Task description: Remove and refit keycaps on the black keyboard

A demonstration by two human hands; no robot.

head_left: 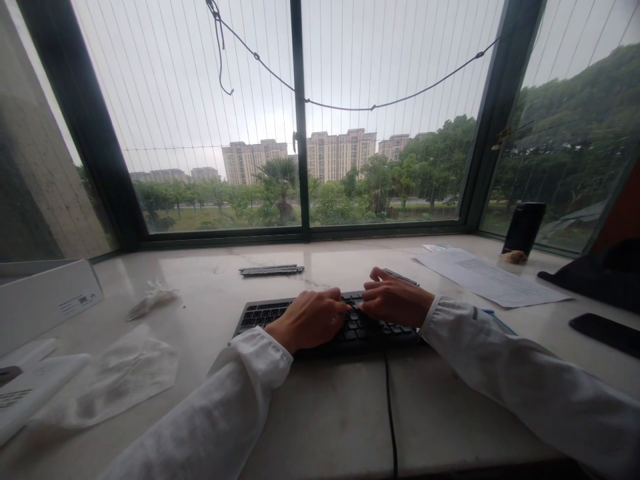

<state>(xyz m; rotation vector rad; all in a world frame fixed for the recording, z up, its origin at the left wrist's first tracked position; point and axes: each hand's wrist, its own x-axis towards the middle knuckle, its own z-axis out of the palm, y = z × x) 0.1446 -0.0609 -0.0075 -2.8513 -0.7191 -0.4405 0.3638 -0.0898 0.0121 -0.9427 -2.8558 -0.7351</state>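
A black wired keyboard [260, 313] lies on the pale stone sill in front of me. Both of my hands are on top of it, turned toward each other. My left hand [310, 319] has its fingers curled together, fingertips down on the keys near the middle. My right hand [395, 300] also has its fingers bent and bunched, meeting the left fingertips. Whatever is between the fingertips is too small to make out. The keyboard cable [389, 407] runs toward me over the sill edge.
A dark narrow strip [271, 270] lies behind the keyboard. Crumpled tissues [150, 298] and a flat cloth [115, 377] lie to the left, near a white box [45, 300]. Papers [490, 277], a black cup [523, 229] and a phone [605, 331] are on the right. The window is right behind.
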